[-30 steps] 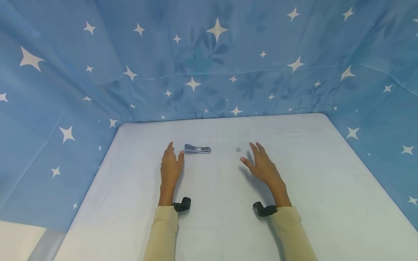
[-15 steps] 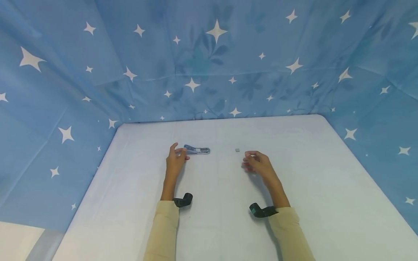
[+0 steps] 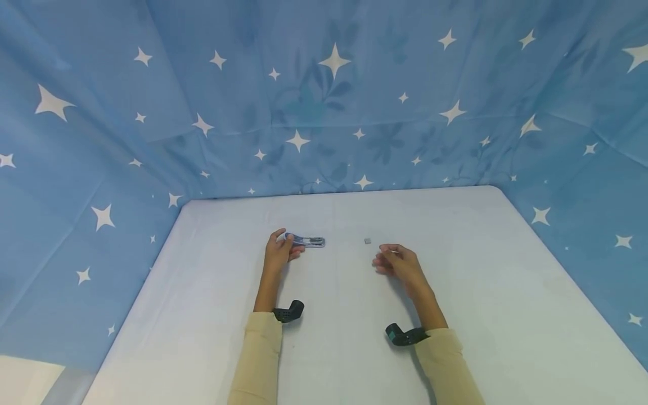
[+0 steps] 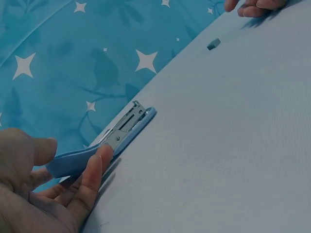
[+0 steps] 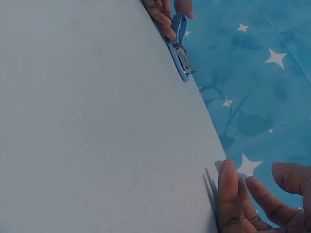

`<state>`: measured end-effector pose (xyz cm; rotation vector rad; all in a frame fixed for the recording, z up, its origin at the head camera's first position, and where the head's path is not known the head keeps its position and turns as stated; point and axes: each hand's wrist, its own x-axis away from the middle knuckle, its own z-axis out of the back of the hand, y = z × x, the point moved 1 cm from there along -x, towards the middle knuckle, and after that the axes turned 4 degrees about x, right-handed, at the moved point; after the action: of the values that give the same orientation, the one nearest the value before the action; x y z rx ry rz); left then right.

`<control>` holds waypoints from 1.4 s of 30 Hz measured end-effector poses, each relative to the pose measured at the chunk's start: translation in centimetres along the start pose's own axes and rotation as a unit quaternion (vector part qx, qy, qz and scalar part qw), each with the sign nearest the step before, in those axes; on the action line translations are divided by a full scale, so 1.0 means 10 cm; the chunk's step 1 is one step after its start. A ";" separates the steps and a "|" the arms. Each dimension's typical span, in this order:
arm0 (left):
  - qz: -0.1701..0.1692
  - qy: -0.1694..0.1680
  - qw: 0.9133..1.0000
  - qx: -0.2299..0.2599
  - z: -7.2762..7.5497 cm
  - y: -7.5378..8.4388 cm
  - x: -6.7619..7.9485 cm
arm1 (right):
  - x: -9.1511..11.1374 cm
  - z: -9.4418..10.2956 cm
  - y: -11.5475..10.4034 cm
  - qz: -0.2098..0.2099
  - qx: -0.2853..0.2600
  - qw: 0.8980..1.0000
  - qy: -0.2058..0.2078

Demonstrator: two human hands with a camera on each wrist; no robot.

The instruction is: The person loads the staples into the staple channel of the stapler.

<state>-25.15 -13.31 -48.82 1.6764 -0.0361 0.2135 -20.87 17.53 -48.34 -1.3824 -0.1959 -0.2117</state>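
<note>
A blue stapler point(image 3: 314, 242) lies toward the back of the white table, its metal staple channel point(image 4: 127, 124) uncovered and pointing right. My left hand point(image 3: 277, 254) holds its rear end, with the thumb on one side and fingers on the other, as the left wrist view shows. To the right sits a small grey block point(image 3: 367, 241), the size of a short staple strip. Just in front and right of that block, my right hand point(image 3: 403, 266) hovers with bent, loose fingers. Its thumb stands apart from the fingers point(image 5: 227, 191) in the right wrist view, and nothing is between them.
The white table point(image 3: 334, 337) ends at the back against a blue curtain point(image 3: 304, 101) with white stars, which also hangs along both sides. Each wrist wears a black camera mount point(image 3: 289, 311).
My left hand has moved right and taken hold of the stapler's rear end. My right hand has drawn its spread fingers in near the grey block. The head view has tilted slightly up.
</note>
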 end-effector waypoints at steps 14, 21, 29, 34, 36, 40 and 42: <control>-0.015 0.028 0.999 -0.039 -0.08 -0.02 0.04 | -0.04 0.03 0.09 -0.006 -0.008 1.000 -0.001; -0.025 0.007 0.998 -0.060 -0.20 -0.09 0.14 | -0.02 0.06 0.09 -0.009 -0.026 1.000 -0.005; -0.047 -0.018 0.996 -0.070 -0.33 -0.12 0.26 | -0.01 0.04 0.06 -0.008 -0.036 0.999 -0.009; -0.044 -0.029 0.996 -0.072 -0.36 -0.16 0.27 | 0.00 0.04 0.05 -0.010 -0.033 0.999 -0.007; -0.043 -0.030 0.996 -0.068 -0.36 -0.18 0.26 | 0.00 0.04 0.04 -0.013 -0.034 0.999 -0.005; -0.050 -0.037 0.995 -0.074 -0.34 -0.19 0.25 | 0.00 0.03 0.03 -0.015 -0.034 0.999 -0.005; -0.045 -0.039 0.995 -0.077 -0.32 -0.19 0.25 | 0.00 0.02 0.03 -0.016 -0.036 0.999 -0.006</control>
<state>-22.77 -9.62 -49.91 1.5291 -0.0342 0.0741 -20.84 17.82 -48.58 -1.4530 -0.2223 -0.2381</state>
